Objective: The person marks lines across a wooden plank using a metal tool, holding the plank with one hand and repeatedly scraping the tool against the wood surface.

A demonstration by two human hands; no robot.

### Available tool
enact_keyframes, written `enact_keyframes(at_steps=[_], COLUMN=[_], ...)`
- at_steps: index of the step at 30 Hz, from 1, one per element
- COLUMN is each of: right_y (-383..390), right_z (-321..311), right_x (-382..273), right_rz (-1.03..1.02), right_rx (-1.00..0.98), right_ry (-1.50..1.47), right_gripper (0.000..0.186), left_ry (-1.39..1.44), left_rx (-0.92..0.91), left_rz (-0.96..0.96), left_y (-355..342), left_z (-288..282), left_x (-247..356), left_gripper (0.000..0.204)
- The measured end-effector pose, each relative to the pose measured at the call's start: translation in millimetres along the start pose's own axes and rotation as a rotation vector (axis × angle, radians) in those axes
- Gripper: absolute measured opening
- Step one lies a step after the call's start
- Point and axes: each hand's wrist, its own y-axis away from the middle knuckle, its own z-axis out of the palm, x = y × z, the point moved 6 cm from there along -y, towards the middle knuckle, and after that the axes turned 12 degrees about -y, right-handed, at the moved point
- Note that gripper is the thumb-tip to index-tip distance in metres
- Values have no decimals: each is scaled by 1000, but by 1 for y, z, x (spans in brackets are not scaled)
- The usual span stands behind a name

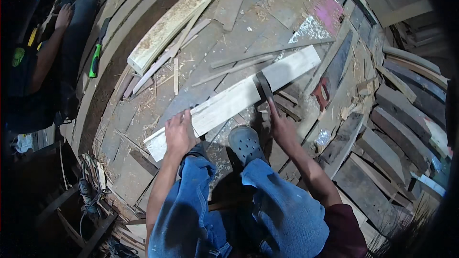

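Note:
A long pale wooden board [229,102] lies slantwise across the floor in front of me, its far end up to the right. My left hand [180,134] rests on the board near its left end, fingers bent over the long edge. My right hand [284,133] is wrapped round the handle of a hand tool with a dark head [263,86]. That head lies across or just above the board, right of its middle; I cannot tell whether they touch. My shoe [245,144] is below the board, between the two hands.
A thick pale timber [172,26] and loose strips lie beyond the board. A red-handled saw [322,94] is to the right, near stacked curved timbers [401,134]. A green-handled tool [95,59] lies on a left beam. Another person [48,62] sits far left; a corded power tool [86,191] is lower left.

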Motion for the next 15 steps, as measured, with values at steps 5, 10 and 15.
enact_keyframes(at_steps=[5,10,15], right_y=[-10,16,-14], right_z=[8,23,25], right_x=[-9,-5,-8], right_rz=[20,55,-7], right_rx=[-17,-55,53], right_ry=[-63,-102,-167], right_gripper=[87,85,79], left_ry=[-34,-76,-33], left_rx=[-47,-13,-20], left_rz=[-31,18,-18], left_y=[2,2,3], left_z=[6,6,9], left_x=[-7,0,-3], left_gripper=[107,103,104])
